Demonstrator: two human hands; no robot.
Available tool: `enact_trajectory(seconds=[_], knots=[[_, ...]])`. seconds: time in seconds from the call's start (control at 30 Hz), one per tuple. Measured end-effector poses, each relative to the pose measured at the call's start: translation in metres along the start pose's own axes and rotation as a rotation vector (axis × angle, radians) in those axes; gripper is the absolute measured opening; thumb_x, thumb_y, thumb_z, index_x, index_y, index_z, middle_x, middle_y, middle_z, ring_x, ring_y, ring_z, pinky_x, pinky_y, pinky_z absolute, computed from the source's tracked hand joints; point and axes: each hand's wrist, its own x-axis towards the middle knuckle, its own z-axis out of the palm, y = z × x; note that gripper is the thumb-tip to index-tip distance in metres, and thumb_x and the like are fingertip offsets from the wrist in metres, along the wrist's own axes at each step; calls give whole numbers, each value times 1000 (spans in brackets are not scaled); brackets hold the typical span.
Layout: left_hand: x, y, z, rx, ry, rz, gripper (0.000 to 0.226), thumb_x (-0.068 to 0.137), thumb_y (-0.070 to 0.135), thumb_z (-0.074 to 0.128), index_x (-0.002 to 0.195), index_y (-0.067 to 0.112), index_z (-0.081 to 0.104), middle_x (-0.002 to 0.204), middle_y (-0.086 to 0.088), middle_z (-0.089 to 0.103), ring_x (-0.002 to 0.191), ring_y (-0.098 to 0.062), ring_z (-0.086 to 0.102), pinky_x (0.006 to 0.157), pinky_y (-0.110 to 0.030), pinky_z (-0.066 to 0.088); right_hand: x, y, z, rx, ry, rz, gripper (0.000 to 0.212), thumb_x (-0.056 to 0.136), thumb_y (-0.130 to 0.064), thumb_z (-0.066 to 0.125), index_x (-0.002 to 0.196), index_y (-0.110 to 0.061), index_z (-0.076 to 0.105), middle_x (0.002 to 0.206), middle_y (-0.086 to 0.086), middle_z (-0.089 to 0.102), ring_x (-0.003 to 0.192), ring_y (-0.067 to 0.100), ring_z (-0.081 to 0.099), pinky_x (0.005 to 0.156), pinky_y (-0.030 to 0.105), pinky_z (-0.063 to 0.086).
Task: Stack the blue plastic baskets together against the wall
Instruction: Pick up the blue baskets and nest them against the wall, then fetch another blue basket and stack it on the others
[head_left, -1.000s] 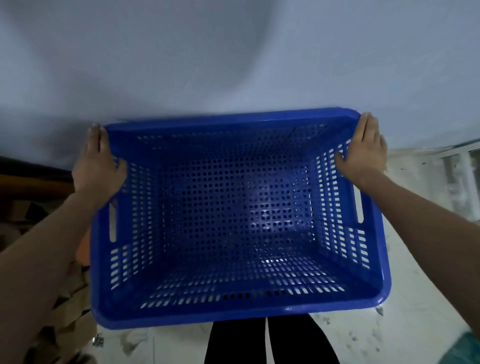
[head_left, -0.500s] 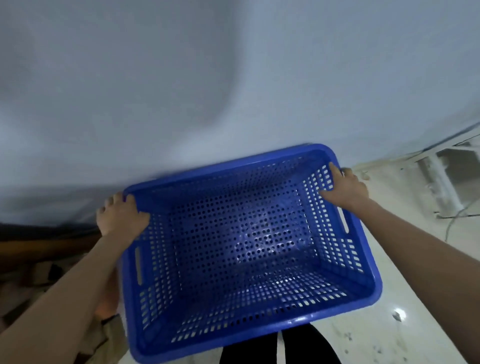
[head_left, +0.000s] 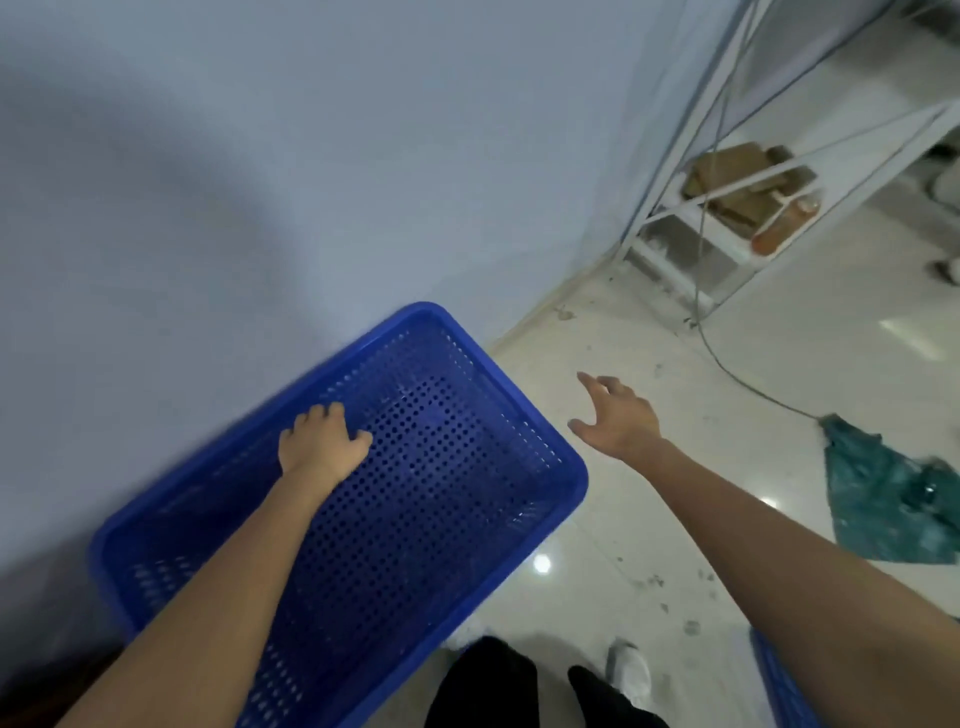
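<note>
A blue perforated plastic basket (head_left: 415, 499) sits low with its long side against the pale wall (head_left: 260, 182), its open top facing me. My left hand (head_left: 319, 441) reaches across it, fingers curled over the far rim beside the wall. My right hand (head_left: 615, 415) hovers off the basket's right end above the floor, fingers spread and holding nothing. The corner of a second blue basket (head_left: 779, 680) shows at the bottom right, mostly hidden behind my right forearm.
A white metal rack (head_left: 670, 260) holding cardboard boxes (head_left: 737, 176) stands at the upper right by the wall. A cable (head_left: 737, 376) runs across the glossy floor to a crumpled teal cloth (head_left: 893, 499). My dark trousers and white shoe (head_left: 628, 670) are below.
The basket has gone down and turned, ending low against the wall. My right hand let go of its side and moved off to the right. My left hand shifted to the far rim.
</note>
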Motion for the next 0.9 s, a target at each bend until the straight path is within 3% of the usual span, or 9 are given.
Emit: enact_trajectory(seconds=[0.33, 0.67, 0.9], knots=[[-83, 253, 19, 118, 65, 391, 53, 90, 43, 42, 131, 9, 46, 131, -13, 53, 115, -32, 50, 90, -43, 42, -113, 225, 18, 149, 31, 281, 61, 90, -40, 49, 144, -20, 32, 123, 13, 58, 114, 33, 54, 89, 41, 44], [-248, 518, 114, 220, -49, 685, 56, 90, 42, 47, 132, 6, 44, 133, -16, 50, 116, -34, 53, 89, -41, 45, -312, 490, 60, 392, 146, 616, 58, 86, -37, 53, 138, -15, 39, 121, 18, 58, 111, 37, 57, 87, 43, 47], [-356, 642, 188, 330, -215, 879, 53, 90, 40, 47, 129, 5, 46, 130, -13, 54, 116, -30, 55, 85, -36, 46, -432, 602, 107, 505, 174, 825, 59, 89, -40, 53, 141, -15, 39, 128, 16, 59, 116, 35, 57, 92, 46, 50]])
